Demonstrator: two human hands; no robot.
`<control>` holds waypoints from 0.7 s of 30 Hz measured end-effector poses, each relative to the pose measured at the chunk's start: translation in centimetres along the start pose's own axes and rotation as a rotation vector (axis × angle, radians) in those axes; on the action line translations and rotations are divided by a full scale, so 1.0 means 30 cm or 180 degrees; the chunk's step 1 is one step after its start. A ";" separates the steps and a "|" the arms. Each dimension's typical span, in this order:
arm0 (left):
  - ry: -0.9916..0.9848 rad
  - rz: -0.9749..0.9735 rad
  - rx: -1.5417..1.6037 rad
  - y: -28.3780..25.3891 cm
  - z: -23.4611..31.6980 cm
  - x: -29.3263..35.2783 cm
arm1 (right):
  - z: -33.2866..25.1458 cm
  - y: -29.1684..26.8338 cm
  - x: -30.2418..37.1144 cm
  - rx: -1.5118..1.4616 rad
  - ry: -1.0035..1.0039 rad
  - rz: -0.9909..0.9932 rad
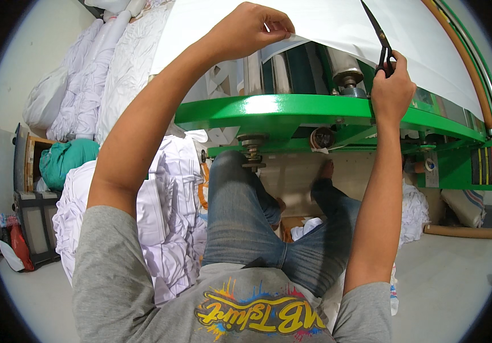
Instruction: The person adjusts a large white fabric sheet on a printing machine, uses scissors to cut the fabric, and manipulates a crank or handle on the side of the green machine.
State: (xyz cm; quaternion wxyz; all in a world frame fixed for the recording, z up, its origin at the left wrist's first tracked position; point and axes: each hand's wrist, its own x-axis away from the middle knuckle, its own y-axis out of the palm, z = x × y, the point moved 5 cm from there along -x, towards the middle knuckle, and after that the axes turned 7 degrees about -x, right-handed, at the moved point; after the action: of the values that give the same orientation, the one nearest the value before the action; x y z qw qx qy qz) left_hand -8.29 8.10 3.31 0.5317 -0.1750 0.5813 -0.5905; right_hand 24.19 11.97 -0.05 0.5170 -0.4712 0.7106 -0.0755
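White sheet [337, 18] lies mostly past the green bar [303, 108]. My left hand [252, 26] pinches its edge; my right hand [393, 88], above the bar, grips black scissors [381, 40]. If my pinch slips, the sheet could sag and rip.

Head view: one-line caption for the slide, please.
Left hand holds a white sheet by its edge; right hand holds black scissors at a green machine frame.
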 end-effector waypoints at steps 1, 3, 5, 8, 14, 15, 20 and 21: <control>0.0034 0.0040 -0.0052 -0.001 0.004 0.002 | -0.001 0.000 0.001 0.0003 -0.0009 0.0004; 0.0102 0.0120 -0.0156 -0.002 0.012 0.004 | -0.004 0.002 0.001 0.0008 -0.0026 0.0010; 0.0115 0.0203 -0.0059 -0.009 0.022 0.005 | -0.005 0.001 0.002 -0.0023 -0.0040 0.0008; -0.0092 0.0009 0.0384 -0.038 0.043 -0.011 | -0.001 -0.002 0.002 -0.0065 -0.0033 0.0032; -0.0238 -0.0104 0.0561 -0.044 0.038 -0.009 | -0.005 -0.001 0.001 -0.0144 -0.0029 0.0046; -0.0244 -0.0104 0.0553 -0.046 0.038 -0.009 | -0.007 -0.002 0.002 -0.0129 -0.0028 0.0058; -0.0174 -0.0138 0.0407 -0.047 0.046 -0.013 | -0.005 -0.005 0.001 -0.0146 0.0011 0.0126; -0.0123 -0.0121 0.0393 -0.047 0.046 -0.013 | -0.006 -0.005 0.002 -0.0142 0.0025 0.0143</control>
State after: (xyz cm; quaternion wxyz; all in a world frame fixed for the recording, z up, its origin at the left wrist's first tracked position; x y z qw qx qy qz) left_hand -7.60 7.39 5.07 0.5414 -0.1643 0.5300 -0.6317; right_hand 24.14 11.78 0.09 0.5052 -0.4663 0.7245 -0.0499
